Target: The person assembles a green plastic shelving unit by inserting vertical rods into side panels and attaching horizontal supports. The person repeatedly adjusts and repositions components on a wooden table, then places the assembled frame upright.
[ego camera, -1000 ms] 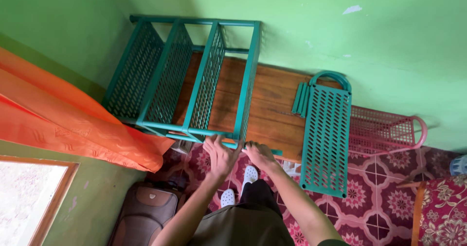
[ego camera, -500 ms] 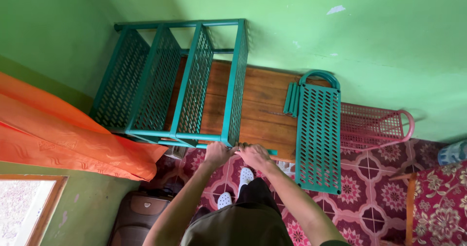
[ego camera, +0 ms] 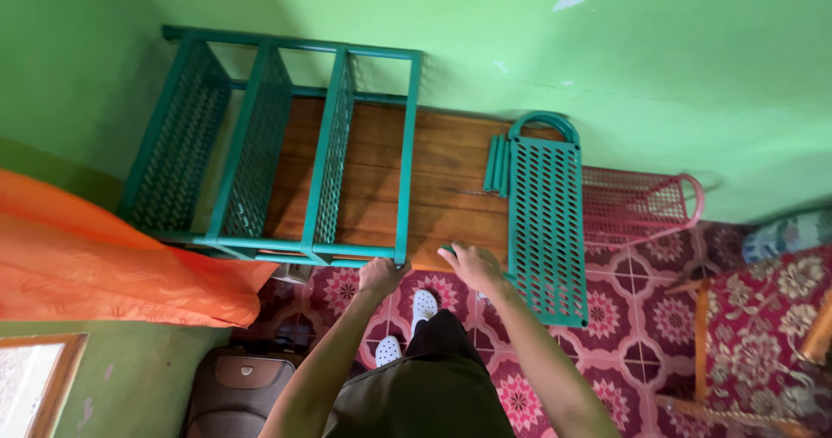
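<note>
A green metal rack (ego camera: 260,143) with perforated shelves lies tipped on a low wooden platform (ego camera: 451,178) against the green wall. My left hand (ego camera: 381,275) is closed around the rack's near corner post. My right hand (ego camera: 472,267) lies flat at the platform's front edge with its fingers apart, and a short green piece (ego camera: 448,250) shows at its fingertips. Just right of it is a loose green perforated shelf panel (ego camera: 546,230), with a bundle of green tubes (ego camera: 496,165) and a curved green bar (ego camera: 544,122) at its far end.
A pink wire rack (ego camera: 637,204) lies behind the loose panel. An orange curtain (ego camera: 104,265) hangs at the left above a brown bag (ego camera: 234,395). A wooden chair (ego camera: 763,334) with a patterned seat stands at the right. My white shoes (ego camera: 425,304) are on the patterned floor.
My hands were side by side at the rack's near corner. My right hand has since moved right, toward the loose panel. My left hand stays on the corner post.
</note>
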